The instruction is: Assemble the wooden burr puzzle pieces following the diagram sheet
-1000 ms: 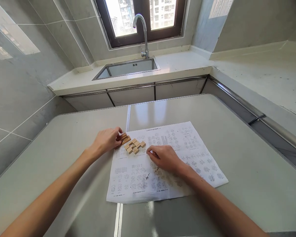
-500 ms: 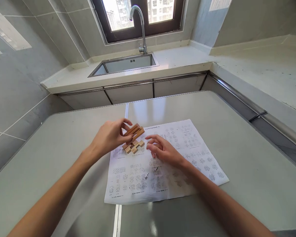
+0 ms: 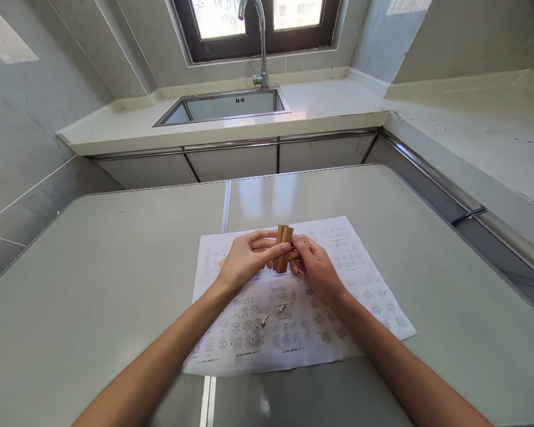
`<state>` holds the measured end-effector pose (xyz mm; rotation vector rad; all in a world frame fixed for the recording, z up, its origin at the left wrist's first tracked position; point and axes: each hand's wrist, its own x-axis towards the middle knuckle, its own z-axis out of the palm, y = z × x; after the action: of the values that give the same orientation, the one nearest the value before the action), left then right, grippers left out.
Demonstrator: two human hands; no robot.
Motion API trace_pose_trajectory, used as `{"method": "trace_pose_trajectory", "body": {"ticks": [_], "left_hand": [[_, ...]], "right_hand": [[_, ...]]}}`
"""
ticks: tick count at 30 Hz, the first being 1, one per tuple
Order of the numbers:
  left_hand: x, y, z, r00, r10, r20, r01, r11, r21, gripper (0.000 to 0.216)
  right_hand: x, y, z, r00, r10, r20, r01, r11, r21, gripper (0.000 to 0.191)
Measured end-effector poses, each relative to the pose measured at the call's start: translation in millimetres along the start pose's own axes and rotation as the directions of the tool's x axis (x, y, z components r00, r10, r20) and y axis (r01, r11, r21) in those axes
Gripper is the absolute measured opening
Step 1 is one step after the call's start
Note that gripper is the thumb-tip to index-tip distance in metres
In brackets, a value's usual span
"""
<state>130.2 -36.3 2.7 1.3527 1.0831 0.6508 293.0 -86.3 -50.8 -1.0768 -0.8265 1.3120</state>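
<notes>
The grey tabletop [image 3: 115, 249] fills most of what I can see, with a seam running down its middle. Beyond it a pale counter carries a steel sink [image 3: 225, 107] and a curved tap [image 3: 258, 35] under the window.

On the tabletop lies a large printed sheet [image 3: 293, 308] covered in small diagrams of interlocking shapes, its near edge overhanging the seam.

Above the far part of the sheet the two hands meet. The left hand [image 3: 244, 264] is curled, thumb and fingertips pinched on the wooden pieces [image 3: 283, 248], a small bundle of brown sticks held upright and clear of the paper. The right hand [image 3: 317, 267] is closed against the bundle's other side, fingers wrapped partly round it, so both hands have hold of the same bundle.

A second ago the left hand was flat on the table at the sheet's left edge, fingers on these sticks, and the right hand rested on the paper near a cluster of lighter blocks. Half a second ago the left hand had lifted the sticks and the right was open, reaching over. So the sticks have come up off the tabletop and into a two-handed grip. The lighter blocks are now mostly hidden behind the left hand; only a sliver [image 3: 221, 263] shows at its left.
</notes>
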Motion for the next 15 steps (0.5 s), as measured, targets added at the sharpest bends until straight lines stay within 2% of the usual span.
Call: {"method": "trace_pose_trajectory", "body": {"ticks": [2,4,7,10,15], "left_hand": [[-5.2,-12.1,4.5,0.999,-0.037,-0.002,0.036,0.987,-0.156,0.058],[-10.7,-23.8,9.6,0.996,-0.067,0.057,0.081,0.952,-0.296,0.055],[-17.0,-35.1,14.7,0.989,-0.115,0.097,0.145,0.894,-0.425,0.054],[-18.9,-37.9,14.8,0.984,-0.117,0.131,0.162,0.89,-0.426,0.055],[-12.0,-40.2,9.1,0.989,-0.031,0.146,0.08,0.937,-0.341,0.053]], "right_hand": [[-0.4,-2.8,-1.6,0.998,-0.007,-0.061,0.004,0.999,-0.037,0.044],[0.4,-4.2,-4.8,0.99,-0.036,-0.138,0.03,0.999,-0.042,0.04],[4.0,-3.4,-11.4,0.973,-0.077,-0.219,0.077,0.997,-0.006,0.036],[7.6,-1.1,-15.7,0.964,-0.07,-0.258,0.081,0.996,0.032,0.035],[7.3,-0.6,-13.9,0.973,-0.048,-0.227,0.056,0.998,0.031,0.034]]}}
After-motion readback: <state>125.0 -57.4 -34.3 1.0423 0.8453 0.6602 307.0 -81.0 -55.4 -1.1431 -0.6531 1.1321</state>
